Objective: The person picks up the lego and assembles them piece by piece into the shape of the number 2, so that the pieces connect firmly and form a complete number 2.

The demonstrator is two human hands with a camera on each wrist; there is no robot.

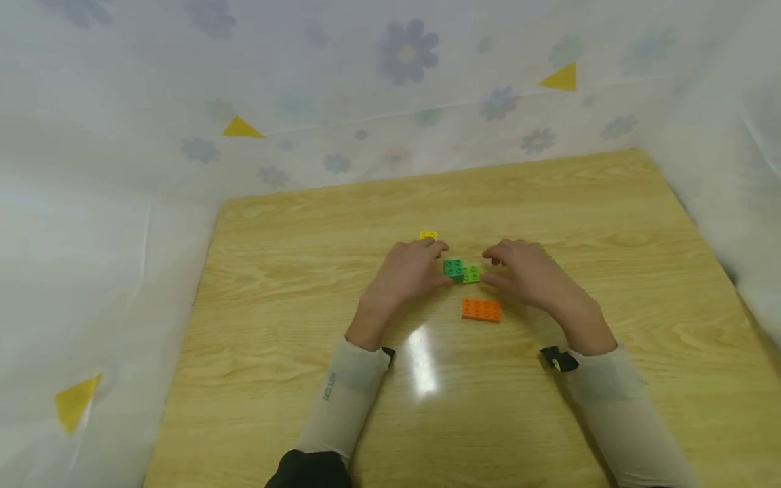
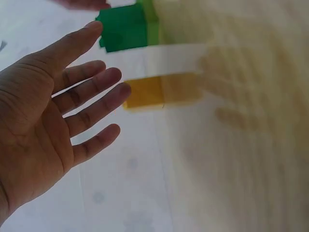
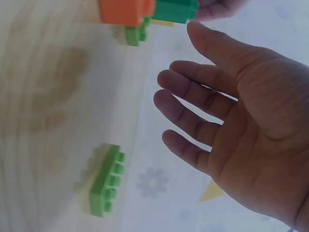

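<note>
On the pale wood-grain tabletop (image 1: 293, 325), the left hand (image 1: 407, 272) lies palm-in with its fingers straight and spread, holding nothing; the left wrist view shows the open palm and loose fingers (image 2: 91, 104) plainly. Its fingertips are at the left edge of the dark green studded plastic brick (image 1: 453, 268), close enough that touching or just beside cannot be told apart. Just beyond this hand's fingertips sits a small yellow plastic brick (image 1: 428, 235), flat on the table.

The dark green brick sits against a light green studded plastic brick (image 1: 471, 274), the two touching side by side between the hands. Nearer the person, just in front of that pair and apart from it, lies a flat orange studded plastic plate (image 1: 481, 310).

The right hand (image 1: 529, 272) mirrors the left: fingers extended and relaxed, gripping nothing, its fingertips just beside the light green brick. In the right wrist view the spread fingers (image 3: 193, 113) are clear of every piece. A long light green studded plastic brick (image 3: 107, 180) lies on the table beside this hand, mostly hidden behind it in the head view.
</note>
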